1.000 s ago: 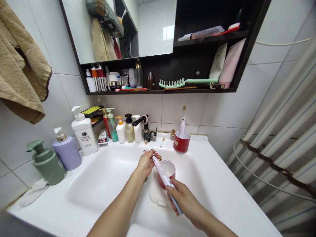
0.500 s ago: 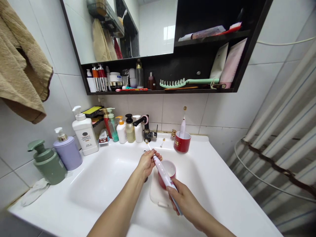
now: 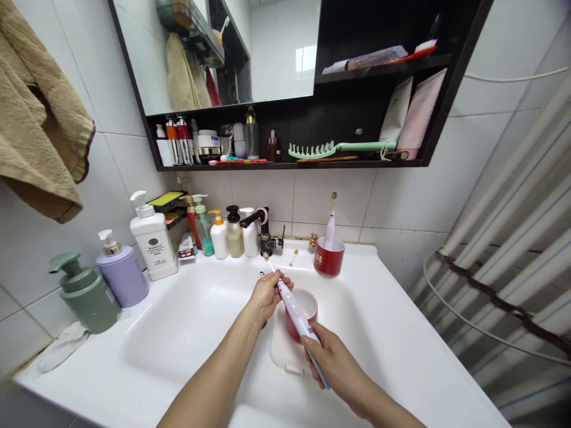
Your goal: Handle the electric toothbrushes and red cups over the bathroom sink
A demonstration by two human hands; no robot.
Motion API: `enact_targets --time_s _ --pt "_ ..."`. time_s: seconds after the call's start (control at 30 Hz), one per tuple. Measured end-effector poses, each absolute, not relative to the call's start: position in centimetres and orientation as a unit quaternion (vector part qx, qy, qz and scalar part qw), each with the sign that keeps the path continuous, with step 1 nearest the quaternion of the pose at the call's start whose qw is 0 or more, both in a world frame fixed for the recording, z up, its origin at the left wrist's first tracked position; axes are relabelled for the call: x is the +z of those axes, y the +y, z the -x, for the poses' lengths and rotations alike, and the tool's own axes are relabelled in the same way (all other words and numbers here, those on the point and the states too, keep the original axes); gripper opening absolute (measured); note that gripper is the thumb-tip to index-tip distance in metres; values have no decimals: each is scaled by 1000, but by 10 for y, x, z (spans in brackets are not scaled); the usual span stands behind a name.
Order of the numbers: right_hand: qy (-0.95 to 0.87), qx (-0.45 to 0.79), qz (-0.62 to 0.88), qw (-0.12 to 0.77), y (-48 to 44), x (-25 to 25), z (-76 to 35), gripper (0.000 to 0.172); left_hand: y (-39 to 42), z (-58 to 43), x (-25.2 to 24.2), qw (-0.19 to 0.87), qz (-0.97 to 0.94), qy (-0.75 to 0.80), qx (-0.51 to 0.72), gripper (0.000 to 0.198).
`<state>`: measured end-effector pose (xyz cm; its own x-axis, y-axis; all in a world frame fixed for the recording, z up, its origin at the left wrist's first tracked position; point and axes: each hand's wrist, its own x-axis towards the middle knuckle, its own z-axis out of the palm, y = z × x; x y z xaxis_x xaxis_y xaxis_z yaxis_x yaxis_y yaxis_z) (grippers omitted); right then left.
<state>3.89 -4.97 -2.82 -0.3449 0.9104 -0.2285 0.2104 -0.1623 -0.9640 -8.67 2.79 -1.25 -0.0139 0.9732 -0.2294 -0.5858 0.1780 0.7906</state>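
A slim, pale-pink plastic electric toothbrush handle is held slantwise at lower centre of frame, over the white basin. Its lower end is gripped by the right hand; the thin neck of a white brush head with yellowish bristles is pinched at the handle's tip by the left hand. Whether the joint is fully seated cannot be told.

Risks, as judged: with wet or slackened fingers, the small head could be dropped into the basin. If the handle were let slip, the round red cup with white interior, seen just behind it on a flat white case, could be struck and tipped.

Edges: forward room is limited by the black tap at centre; a loose brush head on the rear rim could be knocked off. More room is offered by the basin at centre left and the white counter at lower right.
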Motion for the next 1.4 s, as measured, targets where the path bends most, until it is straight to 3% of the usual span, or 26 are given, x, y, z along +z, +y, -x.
enact_targets --time_s 0.23,0.77,1.17,1.4 --pt "-592 544 511 304 -48 -34 -39 18 27 82 -14 641 -257 399 603 10" --pt "-557 623 453 312 -51 -26 -36 24 24 80 -9 658 -260 361 607 13" --pt "-574 603 441 335 -49 -29 -34 21 18 74 -4 672 -270 370 582 18" --pt "-606 548 460 347 -44 -26 -38 20 25 82 -9 627 -283 358 632 15"
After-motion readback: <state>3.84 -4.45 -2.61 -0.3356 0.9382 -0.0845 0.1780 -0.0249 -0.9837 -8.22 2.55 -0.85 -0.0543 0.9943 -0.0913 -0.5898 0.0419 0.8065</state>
